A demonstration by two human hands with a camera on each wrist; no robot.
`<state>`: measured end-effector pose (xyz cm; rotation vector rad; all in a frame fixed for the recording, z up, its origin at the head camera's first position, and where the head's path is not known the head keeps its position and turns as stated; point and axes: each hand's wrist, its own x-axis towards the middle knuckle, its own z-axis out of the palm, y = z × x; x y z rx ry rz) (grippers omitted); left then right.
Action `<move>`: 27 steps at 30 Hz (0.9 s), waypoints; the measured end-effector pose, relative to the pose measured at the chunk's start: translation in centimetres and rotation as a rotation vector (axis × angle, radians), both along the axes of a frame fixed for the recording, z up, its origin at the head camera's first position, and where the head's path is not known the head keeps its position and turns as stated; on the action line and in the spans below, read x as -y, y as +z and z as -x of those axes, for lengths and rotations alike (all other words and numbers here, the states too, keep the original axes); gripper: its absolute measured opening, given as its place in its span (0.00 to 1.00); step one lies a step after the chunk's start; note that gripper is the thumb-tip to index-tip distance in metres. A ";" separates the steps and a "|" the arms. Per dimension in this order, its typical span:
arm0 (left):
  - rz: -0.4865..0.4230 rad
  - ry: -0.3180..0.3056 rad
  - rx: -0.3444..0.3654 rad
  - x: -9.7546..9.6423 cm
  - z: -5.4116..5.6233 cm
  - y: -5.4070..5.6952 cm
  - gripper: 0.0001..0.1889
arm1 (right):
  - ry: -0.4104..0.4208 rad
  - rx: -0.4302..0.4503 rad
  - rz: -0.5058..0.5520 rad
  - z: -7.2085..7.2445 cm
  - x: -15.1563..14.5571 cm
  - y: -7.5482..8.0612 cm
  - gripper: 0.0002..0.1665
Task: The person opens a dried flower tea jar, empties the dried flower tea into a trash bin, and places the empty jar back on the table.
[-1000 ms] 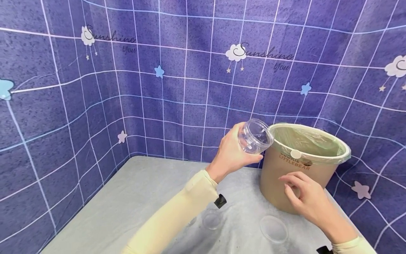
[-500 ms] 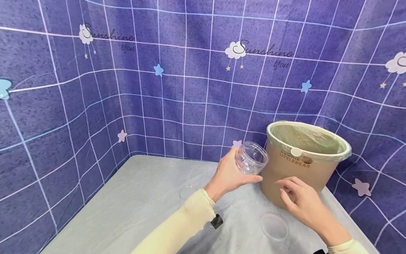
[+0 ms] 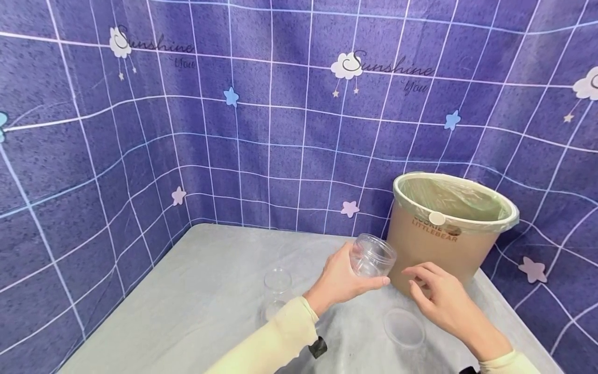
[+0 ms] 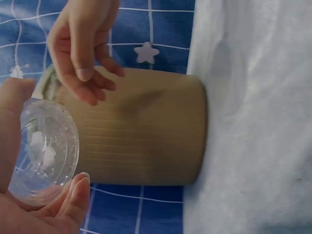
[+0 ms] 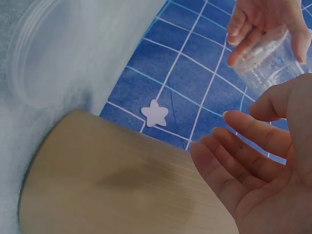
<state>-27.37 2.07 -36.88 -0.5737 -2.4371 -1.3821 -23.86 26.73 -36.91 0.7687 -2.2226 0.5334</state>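
Note:
My left hand [image 3: 341, 275] holds a clear plastic jar [image 3: 372, 258], thumb on one side and fingers on the other. The jar is lidless and tilts toward the bin, just above the table. Small whitish specks cling to its base [image 4: 46, 151] in the left wrist view. To its right, my right hand [image 3: 444, 298] hovers before the bin, fingers loosely bent and holding nothing. A round translucent lid [image 3: 404, 328] lies on the table below that hand. Left of my left wrist stands a second clear jar [image 3: 277, 291], partly behind the sleeve.
A beige trash bin [image 3: 402, 249] with a pale rim and a green liner stands at the table's back right. The grey cloth-covered table [image 3: 177, 301] meets a purple-blue gridded curtain [image 3: 261, 130] behind and at both sides.
My left hand has lowered the jar from beside the bin's rim toward the table, turning it more upright. The second jar has come into view. My right hand has shifted slightly left.

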 end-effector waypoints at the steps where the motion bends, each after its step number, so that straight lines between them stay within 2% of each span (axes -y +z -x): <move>1: 0.002 -0.001 0.010 0.0 0.0 -0.3 0.43 | -0.001 0.003 -0.003 0.0 0.0 0.0 0.14; 8: 0.008 -0.031 0.111 -0.3 -0.2 -2.2 0.46 | -0.010 0.037 -0.002 0.1 -0.2 -0.6 0.14; 18: 0.087 -0.023 0.168 -0.6 -0.3 -5.0 0.47 | -0.021 0.046 -0.015 0.1 -0.6 -1.3 0.14; 27: 0.194 0.000 0.207 -0.3 -0.4 -6.6 0.48 | -0.029 0.051 -0.017 0.1 -0.8 -1.7 0.13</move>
